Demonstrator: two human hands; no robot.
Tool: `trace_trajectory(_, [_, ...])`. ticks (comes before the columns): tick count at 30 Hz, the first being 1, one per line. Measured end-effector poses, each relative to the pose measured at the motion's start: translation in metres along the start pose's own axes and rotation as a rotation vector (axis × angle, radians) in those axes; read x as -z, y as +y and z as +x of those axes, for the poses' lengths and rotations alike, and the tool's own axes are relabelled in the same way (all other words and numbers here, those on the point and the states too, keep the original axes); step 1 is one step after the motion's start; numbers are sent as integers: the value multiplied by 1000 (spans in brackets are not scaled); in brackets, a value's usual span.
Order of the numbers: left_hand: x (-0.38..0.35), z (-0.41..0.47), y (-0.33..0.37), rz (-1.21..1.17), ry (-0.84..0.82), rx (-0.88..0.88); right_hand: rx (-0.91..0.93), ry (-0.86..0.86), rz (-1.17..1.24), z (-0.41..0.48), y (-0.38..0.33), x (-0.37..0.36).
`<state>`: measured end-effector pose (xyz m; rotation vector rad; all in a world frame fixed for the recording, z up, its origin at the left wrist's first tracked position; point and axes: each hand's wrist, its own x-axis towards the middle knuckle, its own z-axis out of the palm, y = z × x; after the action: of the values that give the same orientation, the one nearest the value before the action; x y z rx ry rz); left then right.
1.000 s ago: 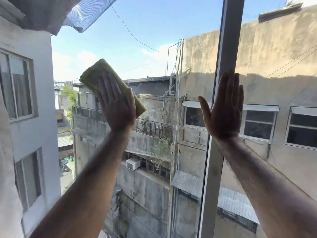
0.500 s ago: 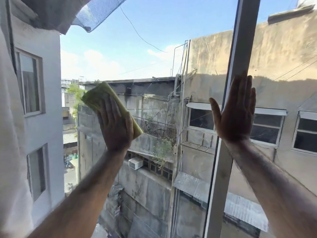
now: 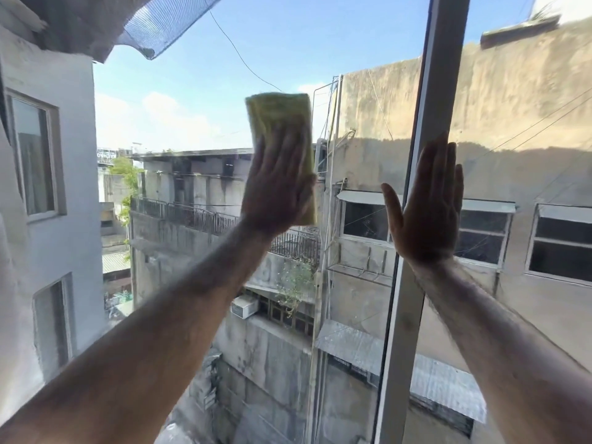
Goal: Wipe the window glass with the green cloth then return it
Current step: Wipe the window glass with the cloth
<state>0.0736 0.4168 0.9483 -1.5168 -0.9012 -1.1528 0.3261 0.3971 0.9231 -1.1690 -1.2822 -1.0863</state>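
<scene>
The folded green cloth (image 3: 282,123) is pressed flat against the window glass (image 3: 198,100) under my left hand (image 3: 278,187), palm on the cloth, fingers pointing up. The cloth's top half shows above my fingers; its lower part is hidden behind the hand. My right hand (image 3: 426,206) lies flat and open on the pane right of the grey window frame bar (image 3: 413,251), fingers together, thumb spread, partly overlapping the bar. Both arms reach up from the bottom corners.
The frame bar runs from top to bottom, splitting the window into a wide left pane and a right pane (image 3: 528,123). A pale curtain (image 3: 12,219) hangs at the left edge. Concrete buildings and sky lie beyond the glass.
My left hand has swept the cloth to the right and a little up across the left pane, turning it upright. My right hand has stayed flat by the frame bar.
</scene>
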Motion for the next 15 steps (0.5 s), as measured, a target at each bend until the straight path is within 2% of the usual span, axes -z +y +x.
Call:
trace_trajectory(3, [-3, -49, 23, 3, -203, -806, 3, 28, -9, -1, 1, -2])
trace_trajectory(4, [-1, -62, 12, 25, -228, -958, 2, 30, -10, -1, 2, -2])
trace_trajectory(5, [3, -71, -3, 40, -227, -1002, 4, 29, -7, -1, 2, -2])
trace_trajectory(6, [6, -76, -19, 48, -212, -945, 6, 25, -3, -1, 1, -2])
trace_trajectory(7, [9, -80, -36, 54, -191, -795, 5, 18, 2, -2, 1, -2])
trace_trajectory(11, [9, -56, -61, 41, 10, 212, 3, 16, 6, -1, 2, -3])
trace_trajectory(12, [7, -43, -54, 35, 58, 370, 5, 14, 5, 0, 2, -3])
trace_trajectory(13, [6, -30, -41, 27, 88, 444, 5, 12, 3, 0, 1, -3])
trace_trajectory(14, [6, -19, -26, 17, 98, 411, 4, 14, 0, 0, 1, -3])
trace_trajectory(15, [3, -14, -11, 15, 53, 249, 2, 19, -6, 0, 1, -3])
